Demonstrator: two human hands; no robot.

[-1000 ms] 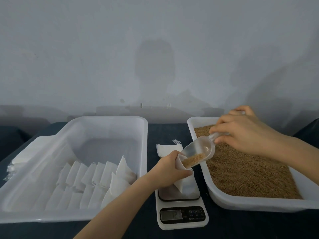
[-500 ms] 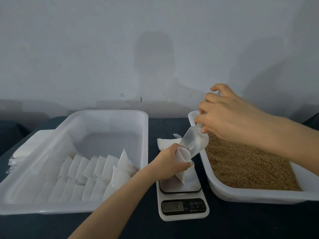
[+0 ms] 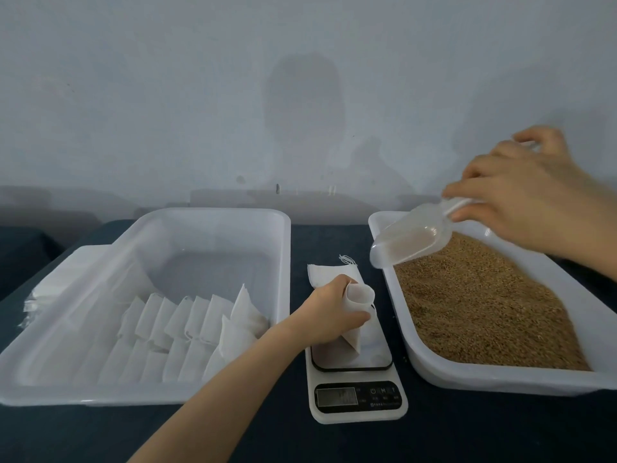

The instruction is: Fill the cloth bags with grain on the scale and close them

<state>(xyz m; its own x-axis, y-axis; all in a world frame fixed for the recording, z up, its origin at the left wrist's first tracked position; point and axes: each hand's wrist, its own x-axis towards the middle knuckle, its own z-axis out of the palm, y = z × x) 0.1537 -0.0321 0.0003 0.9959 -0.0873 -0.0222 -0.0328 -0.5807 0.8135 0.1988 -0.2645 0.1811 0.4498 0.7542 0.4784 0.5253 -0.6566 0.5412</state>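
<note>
bag (image 3: 359,309) stands on the scale (image 3: 359,396), left hand (image 3: 329,312) wrapped round it so the mouth gapes; up right of it, right hand (image 3: 524,198) grips the scoop (image 3: 409,240) over the grain (image 3: 484,305).

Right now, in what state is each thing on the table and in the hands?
White digital kitchen scale: display too blurred to read.
Small white cloth bag: upright on the scale, mouth open, gripped by left hand.
White plastic tray on the right: filled with brown grain.
Clear plastic scoop: held by right hand over that tray, seemingly empty.
White plastic tray on the left: holds rows of white bags.
Flat white bags behind the scale: stacked, lying flat.
</note>
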